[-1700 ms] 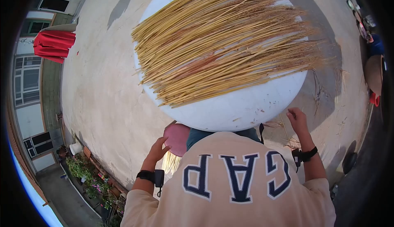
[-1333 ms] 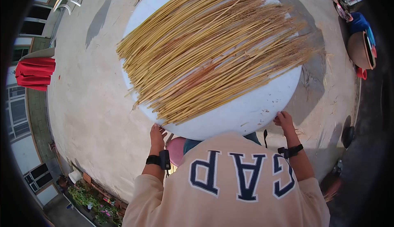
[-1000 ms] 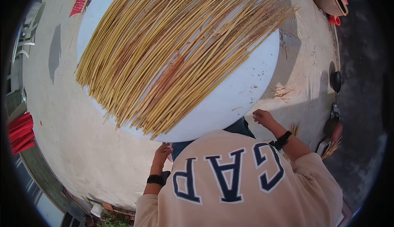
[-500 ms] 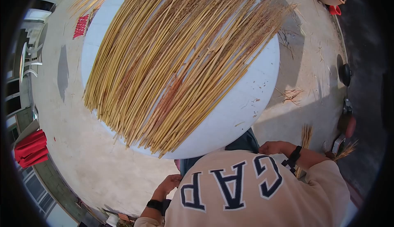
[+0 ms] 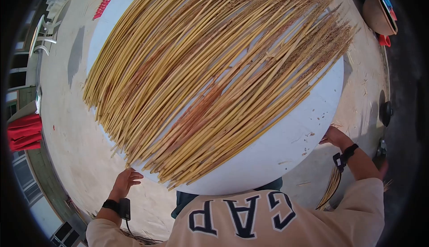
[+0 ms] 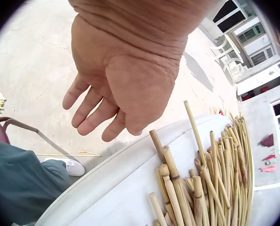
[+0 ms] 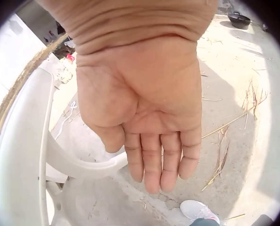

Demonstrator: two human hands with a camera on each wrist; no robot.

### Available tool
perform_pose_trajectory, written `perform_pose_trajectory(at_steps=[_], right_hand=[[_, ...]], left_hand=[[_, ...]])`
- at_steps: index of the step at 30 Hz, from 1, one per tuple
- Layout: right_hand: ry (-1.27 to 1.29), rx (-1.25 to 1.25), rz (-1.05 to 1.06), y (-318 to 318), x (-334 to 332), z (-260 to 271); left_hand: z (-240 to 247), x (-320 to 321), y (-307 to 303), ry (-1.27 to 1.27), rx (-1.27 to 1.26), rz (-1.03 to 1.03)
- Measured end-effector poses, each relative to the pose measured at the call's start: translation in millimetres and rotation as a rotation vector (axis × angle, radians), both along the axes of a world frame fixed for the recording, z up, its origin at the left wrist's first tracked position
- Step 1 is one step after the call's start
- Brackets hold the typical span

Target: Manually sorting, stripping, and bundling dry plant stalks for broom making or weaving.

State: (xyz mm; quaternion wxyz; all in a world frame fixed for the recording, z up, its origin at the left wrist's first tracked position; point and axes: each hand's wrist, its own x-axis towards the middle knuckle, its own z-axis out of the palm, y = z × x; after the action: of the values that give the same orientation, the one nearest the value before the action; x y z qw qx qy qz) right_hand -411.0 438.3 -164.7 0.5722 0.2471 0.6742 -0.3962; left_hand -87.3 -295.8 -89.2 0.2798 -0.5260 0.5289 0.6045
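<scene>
Long dry yellow stalks (image 5: 192,81) with brown feathery heads (image 5: 321,41) lie side by side across a round white table (image 5: 286,144). My left hand (image 5: 124,183) is near the table's lower left rim, close to the cut stalk ends (image 6: 177,188). In the left wrist view this left hand (image 6: 126,84) shows its palm, fingers loosely extended and holding nothing. At the right rim is my right hand (image 5: 336,138), partly hidden by the table edge in the head view. The right wrist view shows the right hand (image 7: 144,108) with fingers straight and nothing in its palm, beside a white table leg (image 7: 83,162).
Another stalk bundle (image 5: 330,186) stands at the right below the right arm. A black pan (image 5: 386,111) and a clay-coloured bowl (image 5: 376,16) are along the right side. A red cloth (image 5: 24,131) hangs at the left. Broken stalks (image 7: 220,155) litter the concrete floor.
Both hands come up to the table rim, then draw back to the body at half a second ago. Now they are spread wide at the table's two sides. The view has come nearer the table.
</scene>
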Motion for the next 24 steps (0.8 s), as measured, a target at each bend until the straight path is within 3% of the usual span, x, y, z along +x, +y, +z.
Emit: perform_pose_trajectory(at_steps=[2, 3, 5, 8, 11, 17, 19, 24], right_hand=[[0.216, -0.223, -0.37, 0.2, -33.0, -9.6], [0.223, -0.228, -0.372, -8.2, -39.2, -7.1], [0.396, -0.481, -0.723, -37.2, -40.6, 4.7], [0.501, -0.591, -0.844, -60.7, -19.1, 15.2], [0.668, -0.535, -0.766, -63.8, -4.7, 9.4], [0.76, -0.681, -0.623, -62.7, 1.3, 2.0], [0.784, -0.663, -0.692, -69.5, 9.1, 3.5], [0.816, -0.622, -0.671, -74.5, -3.5, 0.3]], left_hand=[[-0.2, -32.3, 5.8, 0.175, -0.057, 0.182], [-9.0, -28.9, 5.8, 0.216, -0.048, 0.279], [-22.4, -19.4, 11.7, 0.27, -0.036, 0.378], [-37.7, -9.9, 37.0, 0.288, -0.04, 0.532], [-47.7, -7.7, 56.8, 0.521, 0.19, 0.578], [-58.8, 3.3, 67.9, 0.771, 0.202, 0.507], [-44.5, 3.0, 75.7, 0.775, 0.154, 0.449], [-88.4, 4.3, 64.6, 0.887, 0.108, 0.398]])
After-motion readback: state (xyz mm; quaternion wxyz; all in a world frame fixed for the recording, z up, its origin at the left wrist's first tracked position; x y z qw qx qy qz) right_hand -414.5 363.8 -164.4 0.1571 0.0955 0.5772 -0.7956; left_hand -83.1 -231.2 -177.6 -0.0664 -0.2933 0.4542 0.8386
